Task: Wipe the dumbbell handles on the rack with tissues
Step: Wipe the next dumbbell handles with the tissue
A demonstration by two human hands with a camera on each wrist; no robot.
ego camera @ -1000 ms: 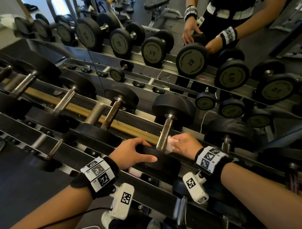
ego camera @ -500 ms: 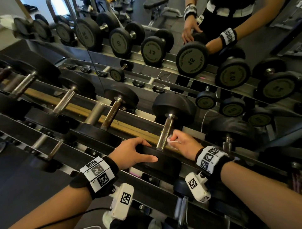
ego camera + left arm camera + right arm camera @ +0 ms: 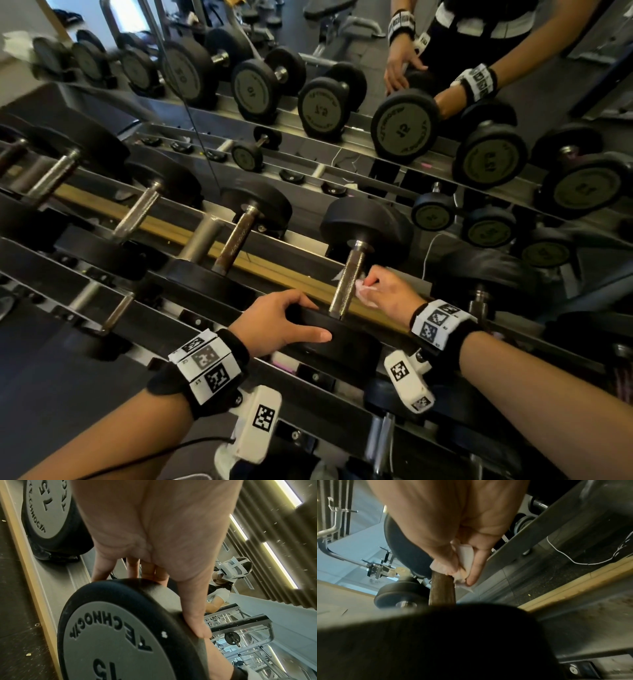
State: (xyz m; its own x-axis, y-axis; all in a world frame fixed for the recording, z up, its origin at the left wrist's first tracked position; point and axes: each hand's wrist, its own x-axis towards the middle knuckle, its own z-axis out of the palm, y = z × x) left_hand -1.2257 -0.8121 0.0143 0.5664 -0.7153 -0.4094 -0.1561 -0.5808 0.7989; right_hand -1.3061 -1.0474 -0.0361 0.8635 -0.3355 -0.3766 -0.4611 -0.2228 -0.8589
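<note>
A black dumbbell marked 15 lies on the rack, its knurled metal handle running away from me. My left hand grips the rim of its near weight head, fingers over the top and thumb along the front edge. My right hand pinches a crumpled white tissue against the right side of the handle, about halfway up. The right wrist view has the tissue bunched between thumb and fingers on the handle.
More dumbbells lie in a row to the left, such as a rusty-handled one. A mirror behind the rack reflects heavier dumbbells and my own arms. A lower rack tier runs beneath my left forearm.
My right hand has slid the tissue up the handle, away from the near head toward the far one. The left hand has kept its hold on the near head.
</note>
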